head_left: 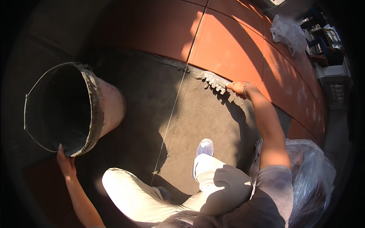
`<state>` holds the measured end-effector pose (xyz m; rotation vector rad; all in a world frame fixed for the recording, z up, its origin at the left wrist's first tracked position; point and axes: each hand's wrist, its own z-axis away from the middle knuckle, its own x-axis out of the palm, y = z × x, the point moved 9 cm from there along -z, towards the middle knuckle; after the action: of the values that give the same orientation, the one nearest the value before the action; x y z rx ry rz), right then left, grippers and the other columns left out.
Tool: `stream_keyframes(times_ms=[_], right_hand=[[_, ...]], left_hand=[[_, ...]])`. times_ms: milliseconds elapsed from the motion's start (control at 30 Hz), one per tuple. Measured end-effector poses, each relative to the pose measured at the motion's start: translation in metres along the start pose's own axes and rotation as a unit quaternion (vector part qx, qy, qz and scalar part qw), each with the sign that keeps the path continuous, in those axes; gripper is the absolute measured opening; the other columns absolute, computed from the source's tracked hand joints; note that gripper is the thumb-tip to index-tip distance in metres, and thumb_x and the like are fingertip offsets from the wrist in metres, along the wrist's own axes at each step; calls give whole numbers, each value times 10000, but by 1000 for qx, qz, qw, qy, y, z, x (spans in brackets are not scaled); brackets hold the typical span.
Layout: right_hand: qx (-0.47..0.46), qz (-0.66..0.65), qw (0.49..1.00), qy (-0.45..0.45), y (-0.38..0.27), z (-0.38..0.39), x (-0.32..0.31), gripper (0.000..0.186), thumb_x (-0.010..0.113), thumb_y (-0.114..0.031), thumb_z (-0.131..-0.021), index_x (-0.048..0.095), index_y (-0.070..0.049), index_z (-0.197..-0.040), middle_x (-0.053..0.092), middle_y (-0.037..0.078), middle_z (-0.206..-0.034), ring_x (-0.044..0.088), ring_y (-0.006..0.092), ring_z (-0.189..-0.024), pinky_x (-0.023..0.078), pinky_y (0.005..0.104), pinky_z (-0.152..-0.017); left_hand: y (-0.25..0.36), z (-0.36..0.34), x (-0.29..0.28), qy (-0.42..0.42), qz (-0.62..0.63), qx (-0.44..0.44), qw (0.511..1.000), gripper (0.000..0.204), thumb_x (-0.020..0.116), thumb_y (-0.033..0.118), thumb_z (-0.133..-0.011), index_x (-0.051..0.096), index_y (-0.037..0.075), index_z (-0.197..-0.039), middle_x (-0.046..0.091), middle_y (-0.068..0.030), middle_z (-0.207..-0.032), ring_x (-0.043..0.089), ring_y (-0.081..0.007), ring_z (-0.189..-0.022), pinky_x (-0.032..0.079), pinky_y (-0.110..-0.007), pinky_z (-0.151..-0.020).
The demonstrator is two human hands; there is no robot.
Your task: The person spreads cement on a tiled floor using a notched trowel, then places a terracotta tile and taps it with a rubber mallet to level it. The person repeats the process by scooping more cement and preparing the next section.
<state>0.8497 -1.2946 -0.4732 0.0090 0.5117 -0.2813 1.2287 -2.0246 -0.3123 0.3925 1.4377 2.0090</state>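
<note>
A: ok so what's each hand doing?

B: Right hand (pixel 238 87) is curled closed around a mortar-caked notched trowel (pixel 213 81), just beside the edge of the red-orange tiles (pixel 232 49). Left hand (pixel 67 161) has a tilted bucket (pixel 111 106) by its near rim, thumb over the edge, other fingers mostly hidden.

A: and around them?

B: String line (pixel 173 110) between the hands, above rough grey ground (pixel 190 121). Bunched clear plastic (pixel 311 178) beside the right arm.

1. We are at a sunlit floor-tiling site: reddish tiles (pixel 228 41) border rough grey cement (pixel 201 117).
2. We see a taut string line (pixel 172 113) crossing both.
3. We also see a bucket (pixel 111 108) and a toothed tool (pixel 215 81), both caked with mortar.
</note>
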Motion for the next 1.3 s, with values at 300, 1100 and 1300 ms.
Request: stream_keyframes(times_ms=[300,1100,1300], right_hand=[[34,-354,931,87,146,16,152,404,442,-414,-962,558,-34,-888,521,60,-554,510,195,-393,432,359,-390],[-14,-193,866,460,204,149,289,338,647,-320,-883,568,8,-872,607,223,-742,617,396,-701,469,462,-651],[15,-143,941,308,197,125,320,323,680,-268,-844,561,12,-953,604,241,-789,605,407,-738,465,462,-675]], left_hand=[[-3,-3,11,3,40,-15,999,609,644,465,-890,507,65,-1328,561,-50,-1324,531,-193,-1229,424,-370,-998],[68,-97,17,-146,42,14,988,560,708,439,-809,563,72,-1207,600,-67,-1212,568,-197,-1124,438,-374,-943],[66,-124,29,-152,81,-13,985,437,694,389,-811,635,62,-1095,680,-66,-1031,644,-189,-952,492,-361,-874]])
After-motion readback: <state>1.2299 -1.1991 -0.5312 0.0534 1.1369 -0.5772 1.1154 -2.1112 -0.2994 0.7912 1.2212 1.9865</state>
